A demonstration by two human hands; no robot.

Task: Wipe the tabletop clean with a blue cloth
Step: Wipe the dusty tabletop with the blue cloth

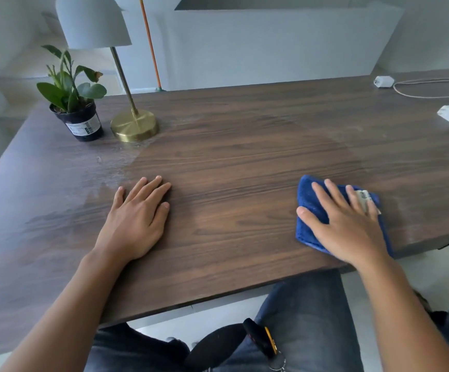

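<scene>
The right hand (348, 226) lies flat, its grip spread open and pressing the cloth (310, 208) onto the desk (231, 162) at lower right. Pale dusty film lies further right and at upper left; the bare left hand (137, 218) rests flat nearer that.

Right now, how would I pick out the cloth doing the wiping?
Start at the dark wooden tabletop and go to its near right corner. There the right hand lies flat on a folded blue cloth, the only blue thing on it.
</scene>
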